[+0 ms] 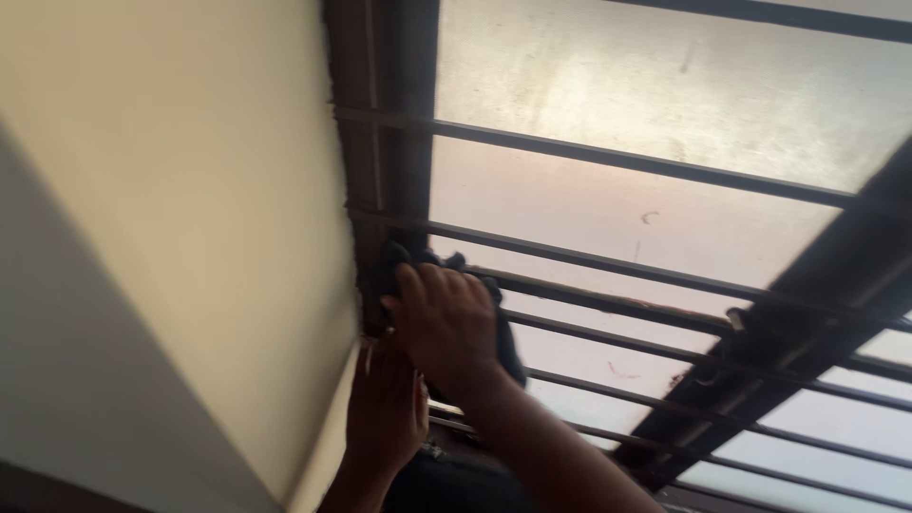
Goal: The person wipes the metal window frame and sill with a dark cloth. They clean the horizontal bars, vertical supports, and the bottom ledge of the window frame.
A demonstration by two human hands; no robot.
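You are pressing dark cloth (pixel 475 313) with right hand (pixel 442 323), fingers closed over it, against window bars (pixel 608 261) beside frame (pixel 385 142). Left hand (pixel 385 408) lying open, flat on wall edge (pixel 337 380), just below cloth.

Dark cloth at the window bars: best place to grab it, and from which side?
Judging from this view, take the dark cloth at its bunched edge hanging below the right hand, coming from the room side. It is pressed against the window frame and horizontal bars, so only the near face and loose lower edge are reachable. The left hand rests by the wall edge.
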